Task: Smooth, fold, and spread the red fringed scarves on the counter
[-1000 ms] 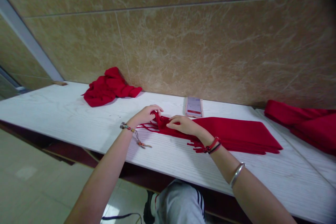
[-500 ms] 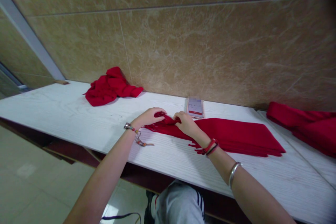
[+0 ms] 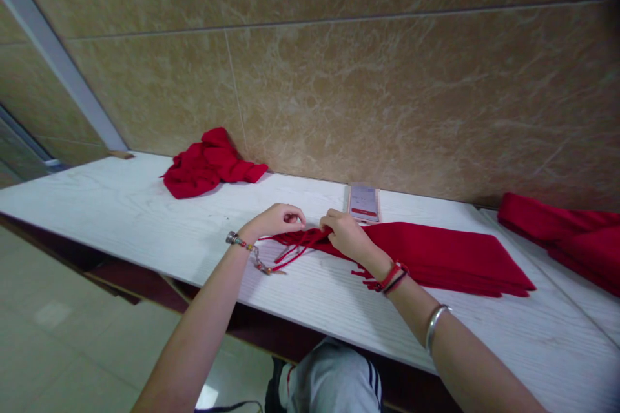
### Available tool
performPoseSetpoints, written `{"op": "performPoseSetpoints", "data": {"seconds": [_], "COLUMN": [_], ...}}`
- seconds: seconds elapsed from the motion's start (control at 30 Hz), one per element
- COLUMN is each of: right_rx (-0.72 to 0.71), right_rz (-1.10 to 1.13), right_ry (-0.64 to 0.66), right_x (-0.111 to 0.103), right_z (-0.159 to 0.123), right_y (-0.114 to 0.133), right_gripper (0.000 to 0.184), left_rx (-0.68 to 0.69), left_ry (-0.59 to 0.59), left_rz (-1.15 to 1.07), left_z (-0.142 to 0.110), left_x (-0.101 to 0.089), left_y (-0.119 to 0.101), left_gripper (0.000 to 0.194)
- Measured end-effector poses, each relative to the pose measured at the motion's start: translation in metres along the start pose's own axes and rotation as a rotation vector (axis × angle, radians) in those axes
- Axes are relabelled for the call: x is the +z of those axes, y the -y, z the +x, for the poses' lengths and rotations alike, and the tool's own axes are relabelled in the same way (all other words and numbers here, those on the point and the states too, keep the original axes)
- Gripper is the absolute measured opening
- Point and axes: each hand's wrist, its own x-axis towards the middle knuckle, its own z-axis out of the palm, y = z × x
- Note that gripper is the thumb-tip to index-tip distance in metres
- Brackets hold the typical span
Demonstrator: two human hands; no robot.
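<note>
A long red scarf [image 3: 436, 255] lies folded flat on the white wooden table [image 3: 145, 219], its fringed end pointing left. My left hand [image 3: 275, 221] is curled, pinching the fringe strands at that end. My right hand [image 3: 345, 233] is closed on the gathered cloth just to the right of it, pressing it to the table. Loose red fringe trails out below both hands.
A crumpled red cloth [image 3: 208, 164] lies at the back left by the marble wall. A phone [image 3: 363, 201] leans at the wall behind my hands. More red fabric [image 3: 566, 232] lies at the far right. My knee in grey trousers [image 3: 334, 377] shows under the table's front edge.
My hands have drawn closer together and bunched the scarf's left end. The raised fold flattened, and fringe strands now spread out below my left hand.
</note>
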Motion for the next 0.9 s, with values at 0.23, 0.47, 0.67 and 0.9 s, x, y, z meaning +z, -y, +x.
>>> {"op": "performPoseSetpoints", "data": {"seconds": [0.23, 0.47, 0.67, 0.9], "right_rx": [-0.010, -0.017, -0.048, -0.078], "right_rz": [-0.027, -0.042, -0.036, -0.015], "right_ry": [-0.007, -0.001, -0.021, -0.042], "right_x": [0.002, 0.003, 0.002, 0.006], "right_z": [0.000, 0.000, 0.000, 0.000], "right_y": [0.001, 0.000, 0.001, 0.000], "right_gripper": [0.026, 0.025, 0.026, 0.025], "left_rx": [0.158, 0.246, 0.230, 0.212], "left_ry": [-0.060, -0.054, -0.091, -0.076], "left_rz": [0.226, 0.249, 0.353, 0.314], "left_z": [0.003, 0.005, 0.005, 0.008], "left_x": [0.007, 0.013, 0.013, 0.016], "left_y": [-0.003, 0.001, 0.003, 0.005], "left_gripper": [0.012, 0.011, 0.013, 0.007]}}
